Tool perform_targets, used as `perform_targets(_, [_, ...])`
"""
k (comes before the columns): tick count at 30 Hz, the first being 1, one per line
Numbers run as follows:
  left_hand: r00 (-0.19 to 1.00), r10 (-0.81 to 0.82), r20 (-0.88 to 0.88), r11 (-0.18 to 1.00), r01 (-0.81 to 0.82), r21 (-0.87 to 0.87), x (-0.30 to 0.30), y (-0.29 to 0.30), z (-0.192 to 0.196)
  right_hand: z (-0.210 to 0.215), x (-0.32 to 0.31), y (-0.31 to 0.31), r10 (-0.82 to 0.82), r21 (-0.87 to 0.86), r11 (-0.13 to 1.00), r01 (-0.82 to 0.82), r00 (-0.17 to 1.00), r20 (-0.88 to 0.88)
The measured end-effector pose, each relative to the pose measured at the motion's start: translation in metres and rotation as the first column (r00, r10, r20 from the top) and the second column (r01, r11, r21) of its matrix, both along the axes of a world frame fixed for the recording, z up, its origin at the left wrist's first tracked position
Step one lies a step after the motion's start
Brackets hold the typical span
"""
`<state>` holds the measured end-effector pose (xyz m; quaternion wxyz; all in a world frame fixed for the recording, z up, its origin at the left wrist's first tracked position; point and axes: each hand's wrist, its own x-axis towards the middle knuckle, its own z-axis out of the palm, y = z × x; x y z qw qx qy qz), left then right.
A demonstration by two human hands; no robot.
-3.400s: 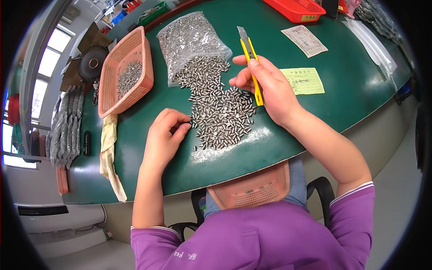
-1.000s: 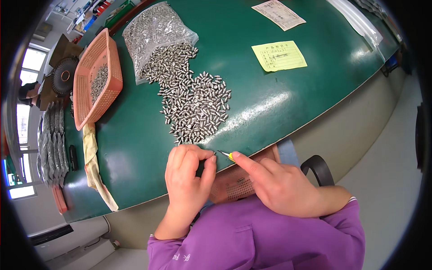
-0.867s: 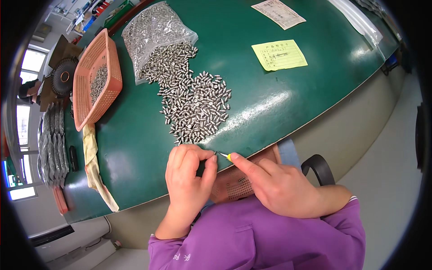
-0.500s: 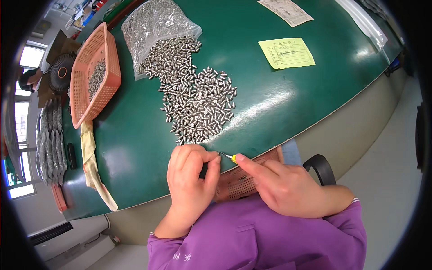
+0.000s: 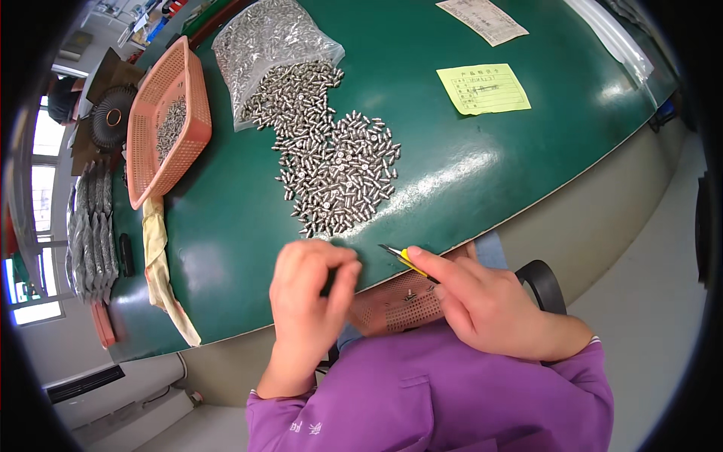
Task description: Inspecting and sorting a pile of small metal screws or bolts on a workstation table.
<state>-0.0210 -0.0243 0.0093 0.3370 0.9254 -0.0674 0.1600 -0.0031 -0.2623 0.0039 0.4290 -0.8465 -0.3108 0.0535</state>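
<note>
My right hand (image 5: 482,301) grips a yellow-and-black cutter knife (image 5: 414,261), its slim dark tip pointing up and left over the table's front edge. My left hand (image 5: 310,297) is at the front edge, just below a heap of small shiny metal pointed screw-like parts (image 5: 339,169). Its fingers are curled, with thumb and forefinger tips close together. Slight blur hides whether a small part is between them. Below the table edge, by my lap, a pink perforated basket (image 5: 392,313) has a few small parts in it.
The heap spills from a clear plastic bag (image 5: 267,45) on the green table (image 5: 241,226). Left of it stand a pink basket (image 5: 197,124) of parts, a cream cloth strip (image 5: 157,260) and several filled bags (image 5: 92,233). A yellow label (image 5: 484,89) and a white slip (image 5: 486,19) lie beyond.
My left hand has drawn away from the cutter knife, moving left. The knife has shifted slightly right in my right hand, and more of the lap basket shows.
</note>
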Motion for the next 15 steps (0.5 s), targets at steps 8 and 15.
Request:
perform_targets(8, [0.986,0.120,0.113,0.982,-0.135,0.132,0.018,-0.004,-0.007,0.000,0.001,0.004,0.034,0.000,0.999,-0.034,0.999,0.023])
perform_targets(15, [0.999,0.028,0.042,0.996,-0.032,0.088,0.013,-0.004,-0.003,0.000,0.004,0.005,0.016,0.007,1.000,-0.017,0.997,0.073])
